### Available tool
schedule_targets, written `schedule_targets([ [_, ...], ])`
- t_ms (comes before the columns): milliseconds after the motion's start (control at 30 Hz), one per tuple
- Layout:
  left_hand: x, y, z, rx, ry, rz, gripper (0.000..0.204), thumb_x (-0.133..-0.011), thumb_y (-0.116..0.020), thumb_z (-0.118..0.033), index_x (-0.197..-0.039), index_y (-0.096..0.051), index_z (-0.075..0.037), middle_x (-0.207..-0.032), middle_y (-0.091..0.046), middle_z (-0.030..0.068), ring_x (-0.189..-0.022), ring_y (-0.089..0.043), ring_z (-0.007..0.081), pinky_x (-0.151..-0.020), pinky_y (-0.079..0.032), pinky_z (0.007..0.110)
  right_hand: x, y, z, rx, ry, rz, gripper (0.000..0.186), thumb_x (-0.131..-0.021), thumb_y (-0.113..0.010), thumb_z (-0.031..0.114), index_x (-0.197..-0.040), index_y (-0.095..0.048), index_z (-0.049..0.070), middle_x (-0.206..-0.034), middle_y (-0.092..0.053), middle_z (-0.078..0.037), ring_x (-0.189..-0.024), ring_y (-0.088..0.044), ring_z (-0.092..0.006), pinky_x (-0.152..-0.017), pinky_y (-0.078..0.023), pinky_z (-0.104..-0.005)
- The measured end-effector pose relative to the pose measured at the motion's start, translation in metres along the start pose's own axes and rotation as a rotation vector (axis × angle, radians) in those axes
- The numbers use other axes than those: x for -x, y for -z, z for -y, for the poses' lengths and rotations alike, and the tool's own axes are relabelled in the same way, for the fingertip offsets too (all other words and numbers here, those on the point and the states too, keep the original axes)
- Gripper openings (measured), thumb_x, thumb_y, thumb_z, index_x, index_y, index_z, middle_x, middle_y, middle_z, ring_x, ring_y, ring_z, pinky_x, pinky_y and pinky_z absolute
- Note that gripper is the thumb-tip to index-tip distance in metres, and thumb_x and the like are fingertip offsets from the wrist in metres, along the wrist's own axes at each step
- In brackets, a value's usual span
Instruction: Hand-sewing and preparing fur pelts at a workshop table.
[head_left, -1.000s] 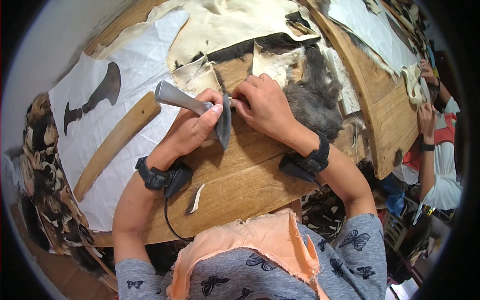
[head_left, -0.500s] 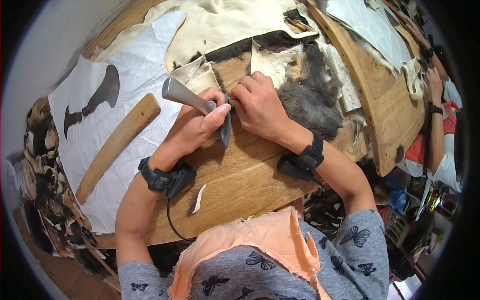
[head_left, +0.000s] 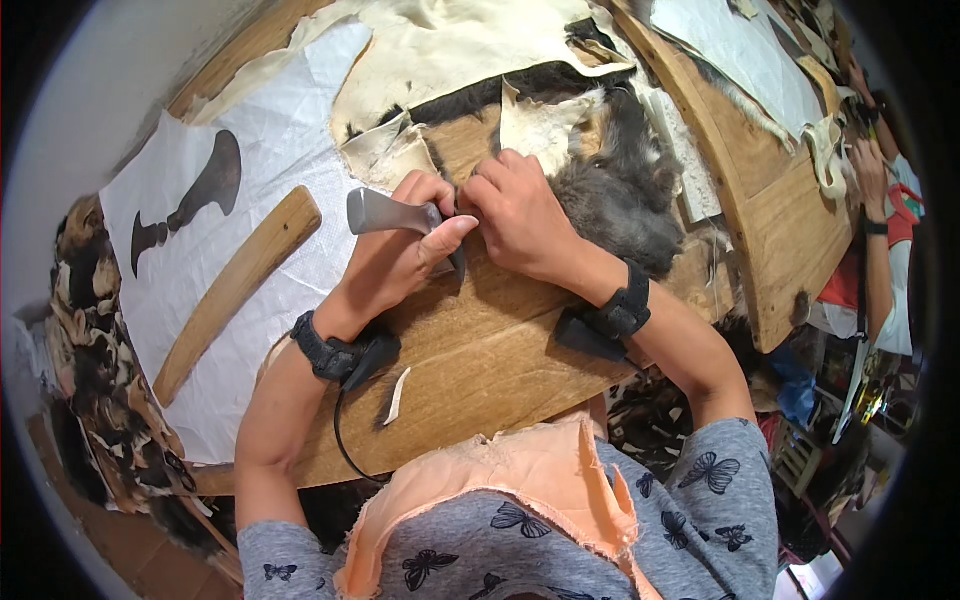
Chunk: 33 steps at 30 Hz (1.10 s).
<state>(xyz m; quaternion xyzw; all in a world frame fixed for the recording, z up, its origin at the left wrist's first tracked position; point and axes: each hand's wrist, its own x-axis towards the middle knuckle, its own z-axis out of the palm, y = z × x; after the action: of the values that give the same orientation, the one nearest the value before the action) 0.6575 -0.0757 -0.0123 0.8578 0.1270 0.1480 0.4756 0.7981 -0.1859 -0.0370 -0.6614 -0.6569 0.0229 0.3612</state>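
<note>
My left hand point(head_left: 390, 265) is closed round a metal knife point(head_left: 385, 211). Its broad, flared grey end sticks out to the left, and a dark pointed tip shows below my fingers. Right beside it, my right hand point(head_left: 520, 215) is closed with fingertips bent in close to the knife; whatever they pinch is hidden. A cream hide scrap point(head_left: 385, 152) lies just beyond my left hand. Past my right hand are another pale skin piece point(head_left: 545, 130) and a dark grey fur pelt point(head_left: 625, 215). Both hands work low over the wooden board point(head_left: 480, 335).
On a white sheet point(head_left: 290, 130) at left lie a dark crescent-bladed tool point(head_left: 212, 180) and a curved wooden bar point(head_left: 240, 290). A large cream hide point(head_left: 450, 45) spreads at the back. Fur scraps point(head_left: 85, 330) pile at far left. Another person's arm point(head_left: 875, 230) shows at right, by a second board point(head_left: 790, 230).
My left hand has shifted slightly right, turning the knife so its flared end sits lower and more level. My right hand stays nearly in place. The other person's arm has moved slightly.
</note>
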Motion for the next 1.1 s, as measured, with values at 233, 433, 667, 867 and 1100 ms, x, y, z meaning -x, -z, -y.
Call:
schedule_targets([
  [233,0.001,-0.001,0.009,-0.060,-0.063,-0.029,0.043,-0.085,-0.057,-0.045,-0.089,-0.047,-0.004,-0.083,-0.044,0.0085,-0.072,-0.045,0.0207,-0.064,-0.039,0.031,0.012,0.050,0.012,0.034,-0.013,0.241,0.012,-0.071,-0.058,0.005,-0.082,-0.058,0.009,-0.076,-0.053,-0.007,-0.077,-0.051,-0.0244,-0.068,-0.039,-0.0352],
  [433,0.015,-0.006,-0.015,0.189,0.038,-0.091,0.047,-0.086,-0.053,-0.052,-0.087,-0.044,-0.006,-0.084,-0.042,0.0048,-0.076,-0.043,0.0153,-0.070,-0.039,0.027,-0.055,0.101,0.008,0.085,0.010,0.284,0.015,-0.079,-0.054,0.004,-0.091,-0.063,0.004,-0.078,-0.059,-0.012,-0.068,-0.060,-0.0283,-0.061,-0.049,-0.0372],
  [667,0.021,0.050,0.003,0.188,0.306,-0.420,0.044,-0.089,-0.049,-0.051,-0.089,-0.043,-0.007,-0.069,-0.039,-0.0032,-0.066,-0.038,0.0080,-0.061,-0.037,0.023,-0.145,0.021,-0.018,-0.191,0.273,0.342,0.005,-0.075,-0.056,0.005,-0.076,-0.060,0.002,-0.076,-0.061,-0.013,-0.071,-0.060,-0.0313,-0.065,-0.048,-0.0384],
  [867,0.021,0.051,0.010,0.168,0.380,-0.384,0.047,-0.087,-0.050,-0.054,-0.090,-0.043,-0.008,-0.069,-0.041,-0.0017,-0.067,-0.039,0.0087,-0.060,-0.036,0.024,-0.147,-0.033,-0.023,-0.172,0.243,0.434,0.009,-0.073,-0.064,0.008,-0.080,-0.062,0.001,-0.079,-0.061,-0.012,-0.076,-0.059,-0.0297,-0.068,-0.049,-0.0374],
  [1100,0.018,0.051,0.012,0.222,0.432,-0.351,0.046,-0.087,-0.051,-0.053,-0.091,-0.043,-0.008,-0.072,-0.042,-0.0011,-0.070,-0.040,0.0095,-0.063,-0.037,0.024,-0.148,-0.046,-0.030,-0.161,0.230,0.474,0.010,-0.071,-0.065,0.009,-0.079,-0.063,0.002,-0.076,-0.061,-0.011,-0.076,-0.058,-0.0299,-0.067,-0.048,-0.0380],
])
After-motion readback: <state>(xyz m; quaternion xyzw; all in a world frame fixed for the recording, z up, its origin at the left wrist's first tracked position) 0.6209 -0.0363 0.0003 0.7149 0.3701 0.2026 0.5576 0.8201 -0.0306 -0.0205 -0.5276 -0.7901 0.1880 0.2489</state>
